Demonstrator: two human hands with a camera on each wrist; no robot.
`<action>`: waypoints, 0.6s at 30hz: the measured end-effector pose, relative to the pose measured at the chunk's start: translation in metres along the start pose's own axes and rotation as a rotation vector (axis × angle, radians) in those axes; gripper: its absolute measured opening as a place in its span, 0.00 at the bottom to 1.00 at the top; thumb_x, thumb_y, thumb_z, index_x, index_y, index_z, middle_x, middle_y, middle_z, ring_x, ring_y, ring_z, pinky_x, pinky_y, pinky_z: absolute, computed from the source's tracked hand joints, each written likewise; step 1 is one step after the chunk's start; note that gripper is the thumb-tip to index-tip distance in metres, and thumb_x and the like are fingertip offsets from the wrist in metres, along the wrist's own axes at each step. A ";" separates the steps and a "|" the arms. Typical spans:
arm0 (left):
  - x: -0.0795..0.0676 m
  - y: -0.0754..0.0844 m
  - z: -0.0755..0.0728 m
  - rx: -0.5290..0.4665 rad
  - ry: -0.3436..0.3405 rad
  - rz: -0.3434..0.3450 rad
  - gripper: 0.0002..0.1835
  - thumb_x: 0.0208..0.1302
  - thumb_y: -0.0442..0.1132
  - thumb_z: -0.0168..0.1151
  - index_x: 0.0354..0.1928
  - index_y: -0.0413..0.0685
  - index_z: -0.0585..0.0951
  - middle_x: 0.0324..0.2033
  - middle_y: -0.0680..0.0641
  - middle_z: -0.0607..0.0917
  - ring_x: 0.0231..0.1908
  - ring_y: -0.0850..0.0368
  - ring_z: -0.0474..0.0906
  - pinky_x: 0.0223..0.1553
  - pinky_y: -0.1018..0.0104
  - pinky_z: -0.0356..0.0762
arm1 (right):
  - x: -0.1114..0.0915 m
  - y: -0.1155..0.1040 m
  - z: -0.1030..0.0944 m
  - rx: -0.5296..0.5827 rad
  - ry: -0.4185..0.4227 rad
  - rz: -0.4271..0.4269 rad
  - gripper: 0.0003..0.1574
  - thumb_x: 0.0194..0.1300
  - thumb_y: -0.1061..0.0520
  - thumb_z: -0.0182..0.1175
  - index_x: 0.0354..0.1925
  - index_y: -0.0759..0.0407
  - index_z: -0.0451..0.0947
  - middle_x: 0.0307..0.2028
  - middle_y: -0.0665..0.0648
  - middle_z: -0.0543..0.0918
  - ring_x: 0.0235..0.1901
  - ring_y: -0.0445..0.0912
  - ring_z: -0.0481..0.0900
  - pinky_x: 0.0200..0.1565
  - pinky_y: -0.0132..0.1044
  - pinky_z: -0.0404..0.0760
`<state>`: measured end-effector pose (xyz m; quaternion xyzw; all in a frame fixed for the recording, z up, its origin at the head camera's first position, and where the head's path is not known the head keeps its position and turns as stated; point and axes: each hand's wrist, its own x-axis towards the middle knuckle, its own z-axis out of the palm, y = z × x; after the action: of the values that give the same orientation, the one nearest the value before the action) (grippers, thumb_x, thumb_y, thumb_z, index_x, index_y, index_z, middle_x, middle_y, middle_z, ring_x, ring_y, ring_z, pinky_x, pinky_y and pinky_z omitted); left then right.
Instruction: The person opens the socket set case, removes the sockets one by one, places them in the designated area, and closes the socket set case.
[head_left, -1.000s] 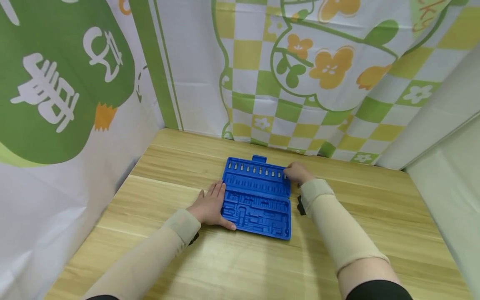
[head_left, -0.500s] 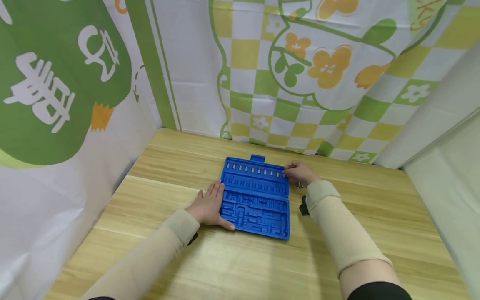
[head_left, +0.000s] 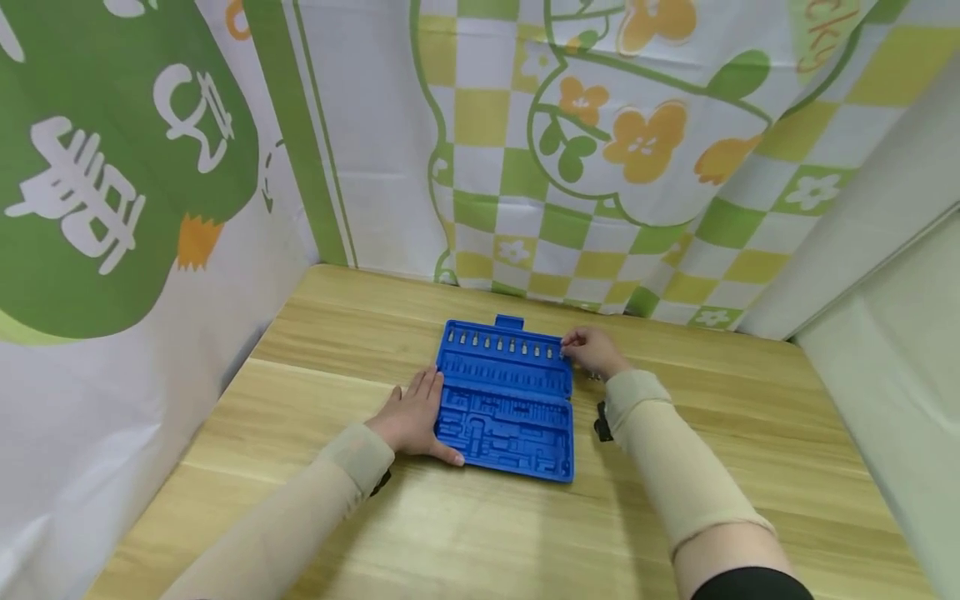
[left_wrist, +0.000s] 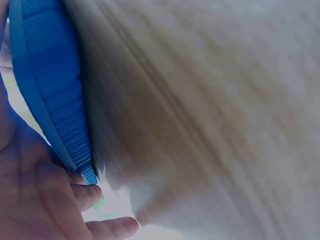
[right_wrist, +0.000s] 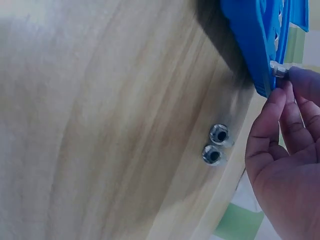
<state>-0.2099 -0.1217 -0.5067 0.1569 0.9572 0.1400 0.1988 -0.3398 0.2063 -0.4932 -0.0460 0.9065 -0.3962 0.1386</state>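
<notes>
A blue plastic tool case (head_left: 504, 385) lies unfolded on the table. Along its far half stands a row of several small silver sockets (head_left: 500, 343); the moulded recesses of the near half hold nothing. My left hand (head_left: 411, 421) rests flat against the case's left side, fingers stretched along the edge and thumb at the near corner. At the far right corner, my right hand (head_left: 592, 350) pinches a small silver socket (right_wrist: 278, 70) between thumb and fingertips, at the right end of the row. In the right wrist view, the socket's ridged end meets the case.
Two loose silver sockets, one (right_wrist: 219, 134) right beside the other (right_wrist: 212, 155), stand on the wooden table (head_left: 360, 333) just right of the case. A patterned cloth (head_left: 495, 208) hangs behind the table's far edge, with white sheeting (head_left: 247, 275) along the left.
The head view has shifted slightly. My right hand stays at the case's far right corner, its fingers changing position a little around the socket; my left hand keeps its place on the case.
</notes>
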 end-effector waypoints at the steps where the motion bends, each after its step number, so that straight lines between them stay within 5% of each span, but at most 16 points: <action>1: -0.001 -0.001 0.001 -0.006 0.000 -0.002 0.80 0.43 0.78 0.74 0.81 0.35 0.41 0.81 0.36 0.37 0.80 0.39 0.34 0.74 0.33 0.42 | 0.000 -0.001 0.002 0.004 0.004 0.003 0.06 0.75 0.64 0.58 0.46 0.67 0.77 0.38 0.59 0.81 0.34 0.48 0.76 0.34 0.36 0.75; 8: -0.004 0.000 0.004 -0.025 0.011 0.002 0.80 0.43 0.76 0.75 0.81 0.33 0.43 0.81 0.34 0.40 0.80 0.38 0.36 0.73 0.32 0.44 | 0.002 -0.006 0.007 0.145 0.093 0.049 0.09 0.78 0.63 0.53 0.51 0.69 0.73 0.40 0.59 0.78 0.35 0.48 0.76 0.31 0.34 0.72; 13: -0.002 0.003 0.002 -0.021 0.007 0.006 0.79 0.43 0.76 0.75 0.81 0.33 0.43 0.81 0.35 0.39 0.80 0.38 0.36 0.74 0.32 0.44 | 0.001 -0.008 -0.003 0.314 0.158 0.066 0.15 0.78 0.63 0.51 0.57 0.73 0.71 0.47 0.62 0.78 0.53 0.58 0.78 0.48 0.43 0.79; 18: 0.001 0.003 0.004 -0.008 0.006 0.001 0.80 0.42 0.78 0.74 0.81 0.34 0.42 0.81 0.35 0.39 0.80 0.38 0.35 0.74 0.32 0.43 | -0.002 0.001 -0.012 0.361 0.160 0.073 0.18 0.78 0.64 0.52 0.59 0.77 0.71 0.47 0.62 0.79 0.50 0.51 0.80 0.51 0.42 0.79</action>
<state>-0.2086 -0.1176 -0.5092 0.1561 0.9572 0.1446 0.1963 -0.3415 0.2151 -0.4857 0.0441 0.8298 -0.5495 0.0866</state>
